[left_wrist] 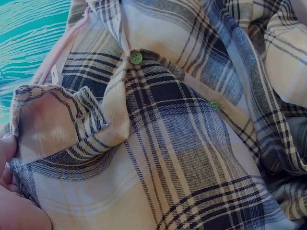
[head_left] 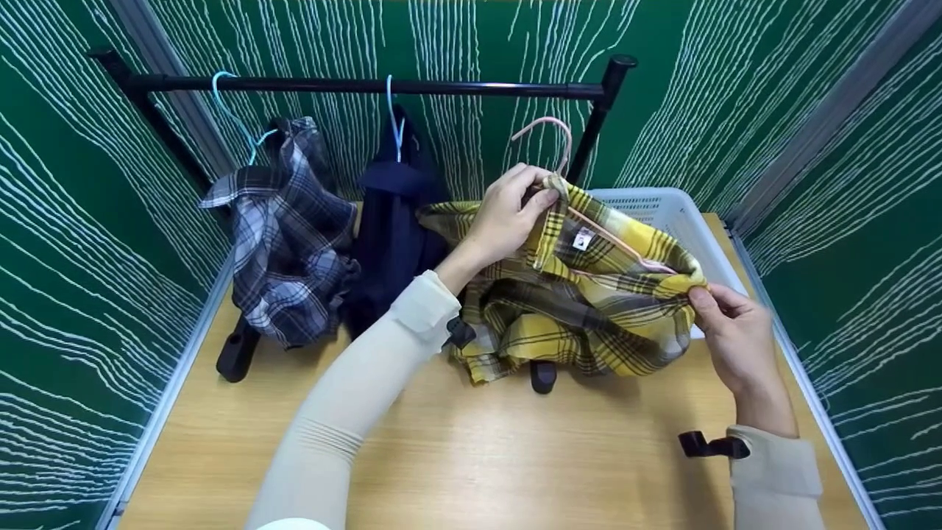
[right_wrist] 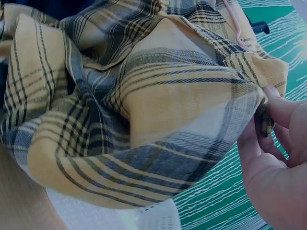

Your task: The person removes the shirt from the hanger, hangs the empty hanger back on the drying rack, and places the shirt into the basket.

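Observation:
A yellow and black plaid shirt (head_left: 618,331) is held up between both hands, with a pink hanger (head_left: 568,140) inside it. My left hand (head_left: 508,210) pinches the shirt near the collar, just below the hanger's hook. Across from it, my right hand (head_left: 739,342) pinches the shirt's edge at the right, between thumb and fingers. A white label (head_left: 583,238) shows inside the neck. Green buttons (left_wrist: 136,57) run along the front in the left wrist view. The hook stands below the rail and apart from it. Folds hide the hanger's left arm.
A black rail (head_left: 471,87) spans the back. From it hang a dark plaid shirt (head_left: 283,235) and a navy garment (head_left: 397,228), both on blue hangers. Behind the yellow shirt, a white basket (head_left: 681,210) stands on the wooden table (head_left: 500,456). Green patterned walls enclose the sides.

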The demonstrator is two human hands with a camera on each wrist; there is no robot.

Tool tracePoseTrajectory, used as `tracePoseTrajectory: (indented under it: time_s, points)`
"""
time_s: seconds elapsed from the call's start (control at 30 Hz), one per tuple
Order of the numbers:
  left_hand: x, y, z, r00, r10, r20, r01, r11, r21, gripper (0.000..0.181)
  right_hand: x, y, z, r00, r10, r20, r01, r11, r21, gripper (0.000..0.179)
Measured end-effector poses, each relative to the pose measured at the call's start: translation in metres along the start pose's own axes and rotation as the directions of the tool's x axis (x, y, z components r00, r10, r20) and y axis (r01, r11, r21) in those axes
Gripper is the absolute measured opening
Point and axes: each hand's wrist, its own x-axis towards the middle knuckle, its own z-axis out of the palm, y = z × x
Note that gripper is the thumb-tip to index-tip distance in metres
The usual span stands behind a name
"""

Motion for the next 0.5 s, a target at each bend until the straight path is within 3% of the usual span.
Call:
tracePoseTrajectory:
  time_s: [0.2, 0.3, 0.5]
  points:
    - [0.000, -0.003, -0.001, 0.999, -0.032, 0.007, 0.032, 0.999, -0.003, 0.023, 0.001, 0.009, 0.004, 0.999, 0.025, 0.029, -0.031, 0.961, 0.274, 0.021]
    - [0.000, -0.004, -0.002, 0.999, -0.039, 0.011, 0.039, 0.999, 0.005, 0.025, 0.001, 0.013, 0.005, 0.998, 0.038, 0.051, -0.055, 0.924, 0.379, 0.021]
    - [-0.001, -0.007, -0.004, 0.999, -0.048, 0.003, 0.048, 0.999, 0.018, 0.028, 0.000, 0.020, 0.007, 0.986, 0.058, 0.154, -0.135, 0.820, 0.556, 0.025]
